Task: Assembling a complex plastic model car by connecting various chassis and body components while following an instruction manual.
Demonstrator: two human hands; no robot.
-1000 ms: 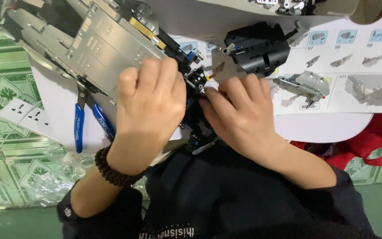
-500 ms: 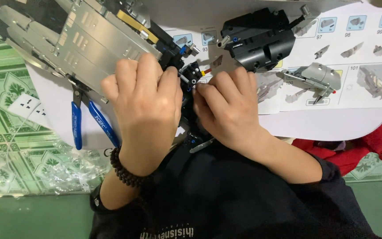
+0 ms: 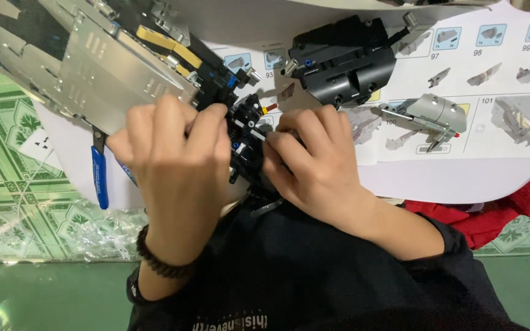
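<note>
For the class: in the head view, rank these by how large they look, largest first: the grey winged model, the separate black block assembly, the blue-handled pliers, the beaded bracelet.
1. Grey winged model.
2. Black block assembly.
3. Blue-handled pliers, partly hidden, and beaded bracelet look alike; no firm ranking.

Black block assembly (image 3: 345, 61) beyond hands
</note>
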